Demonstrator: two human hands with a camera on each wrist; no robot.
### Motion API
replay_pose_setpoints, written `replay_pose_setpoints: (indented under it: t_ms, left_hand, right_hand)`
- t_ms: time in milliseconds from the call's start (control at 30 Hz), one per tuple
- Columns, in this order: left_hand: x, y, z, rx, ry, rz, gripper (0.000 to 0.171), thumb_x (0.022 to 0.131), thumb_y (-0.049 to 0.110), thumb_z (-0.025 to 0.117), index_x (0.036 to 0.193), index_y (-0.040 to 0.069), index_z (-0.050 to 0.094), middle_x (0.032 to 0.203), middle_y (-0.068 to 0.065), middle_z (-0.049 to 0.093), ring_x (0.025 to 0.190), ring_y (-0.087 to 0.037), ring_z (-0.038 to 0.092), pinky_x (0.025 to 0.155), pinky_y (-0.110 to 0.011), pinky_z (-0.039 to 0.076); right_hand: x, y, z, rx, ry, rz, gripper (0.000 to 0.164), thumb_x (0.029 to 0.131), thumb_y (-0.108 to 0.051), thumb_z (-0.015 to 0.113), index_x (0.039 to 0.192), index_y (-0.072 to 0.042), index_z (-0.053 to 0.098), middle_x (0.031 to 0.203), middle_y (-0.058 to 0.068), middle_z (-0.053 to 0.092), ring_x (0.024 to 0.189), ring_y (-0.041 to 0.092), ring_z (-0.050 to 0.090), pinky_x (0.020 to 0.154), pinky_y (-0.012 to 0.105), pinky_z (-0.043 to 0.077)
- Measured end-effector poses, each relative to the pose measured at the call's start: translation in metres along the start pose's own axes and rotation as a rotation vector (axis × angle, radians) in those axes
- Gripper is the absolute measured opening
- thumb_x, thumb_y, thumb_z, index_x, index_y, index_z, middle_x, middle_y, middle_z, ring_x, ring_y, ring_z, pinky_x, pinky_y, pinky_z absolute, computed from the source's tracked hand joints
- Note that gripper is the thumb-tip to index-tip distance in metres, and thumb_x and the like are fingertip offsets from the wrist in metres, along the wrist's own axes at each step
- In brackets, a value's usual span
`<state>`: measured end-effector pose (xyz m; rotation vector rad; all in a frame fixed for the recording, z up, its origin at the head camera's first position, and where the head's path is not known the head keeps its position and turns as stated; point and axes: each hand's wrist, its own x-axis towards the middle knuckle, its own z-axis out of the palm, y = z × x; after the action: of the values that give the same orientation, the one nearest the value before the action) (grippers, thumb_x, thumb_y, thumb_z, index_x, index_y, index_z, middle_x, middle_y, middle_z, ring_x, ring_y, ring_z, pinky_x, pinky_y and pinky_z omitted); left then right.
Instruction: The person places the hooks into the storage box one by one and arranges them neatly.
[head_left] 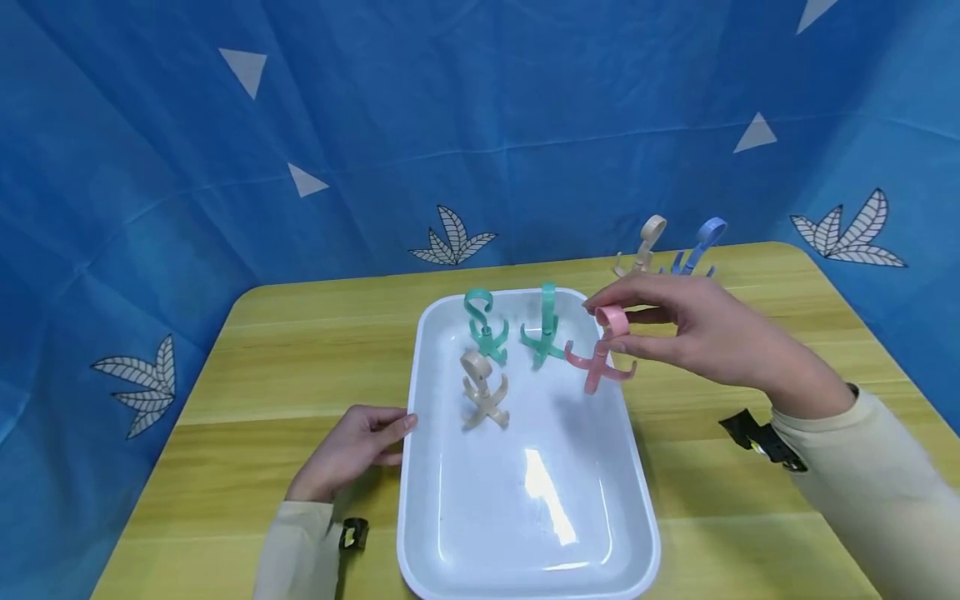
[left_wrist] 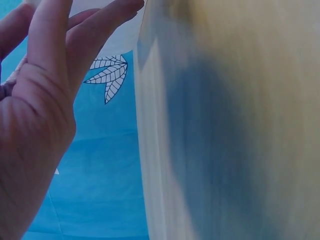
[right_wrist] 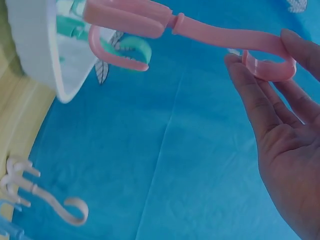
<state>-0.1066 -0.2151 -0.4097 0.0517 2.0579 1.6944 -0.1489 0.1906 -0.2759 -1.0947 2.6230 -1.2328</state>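
My right hand (head_left: 682, 325) pinches the curled top of a pink plastic claw hook hanger (head_left: 597, 367) between thumb and fingers. Its upturned prongs hang over the right side of a white tray (head_left: 525, 517). At the tray's left rim, my left hand (head_left: 356, 450) grips the edge with its thumb on top. In the left wrist view, the left hand's fingers reach up to the tray's pale wall. Inside the tray stand a green hook hanger (head_left: 487, 340), another green one (head_left: 547, 337) and a beige one (head_left: 486, 404), each with its curl upward.
Behind my right hand, a beige hook hanger (head_left: 649, 237) and a blue one (head_left: 705, 237) stand near the table's back edge. The tray lies on a wood-grain table (head_left: 300, 350). A blue cloth (head_left: 360, 108) with leaf and triangle prints hangs around the table.
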Motion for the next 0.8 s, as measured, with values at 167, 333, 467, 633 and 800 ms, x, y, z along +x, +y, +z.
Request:
replay_pose_setpoints:
  t_ms: [167,333,467,633,800]
  left_hand:
    - [-0.001,0.002,-0.001,-0.010,-0.006,0.003,0.051,0.099,0.029,0.063,0.130,-0.011,0.057,0.127,-0.024,0.060,0.109,-0.030,0.063,0.086,-0.039,0.056]
    - [0.000,0.003,-0.002,-0.015,-0.023,0.002,0.049,0.099,0.027,0.062,0.130,-0.011,0.057,0.128,-0.024,0.059,0.110,-0.030,0.063,0.087,-0.040,0.056]
    - [0.000,0.003,-0.002,-0.004,-0.016,0.000,0.049,0.099,0.027,0.062,0.130,-0.010,0.057,0.128,-0.024,0.059,0.110,-0.030,0.063,0.087,-0.039,0.056]
    - [0.000,0.003,-0.001,-0.004,-0.020,0.002,0.048,0.099,0.027,0.062,0.130,-0.010,0.057,0.127,-0.024,0.059,0.110,-0.031,0.062,0.087,-0.040,0.056]
    - [0.000,0.005,0.000,0.011,-0.011,-0.005,0.047,0.099,0.026,0.062,0.130,-0.009,0.058,0.127,-0.023,0.060,0.109,-0.030,0.063,0.086,-0.039,0.057]
  right_hand:
    - [0.005,-0.001,0.009,0.044,-0.059,-0.023,0.033,0.089,-0.007,0.073,0.122,-0.011,0.067,0.116,-0.004,0.065,0.107,0.013,0.062,0.089,0.030,0.055]
    - [0.010,0.005,0.015,0.043,-0.147,-0.002,0.033,0.092,-0.012,0.072,0.124,-0.017,0.067,0.118,-0.007,0.064,0.107,0.012,0.061,0.087,0.034,0.056]
    - [0.014,0.010,0.024,0.068,-0.216,0.038,0.035,0.091,-0.010,0.072,0.125,-0.018,0.066,0.120,-0.007,0.063,0.108,0.014,0.061,0.089,0.038,0.056]
    - [0.018,0.016,0.036,0.039,-0.273,0.025,0.037,0.090,-0.006,0.072,0.126,-0.015,0.065,0.116,-0.006,0.064,0.106,0.016,0.062,0.087,0.034,0.056]
    - [0.023,0.023,0.045,0.006,-0.310,0.010,0.036,0.090,-0.004,0.072,0.124,-0.013,0.066,0.117,-0.004,0.064,0.106,0.014,0.062,0.088,0.033,0.055]
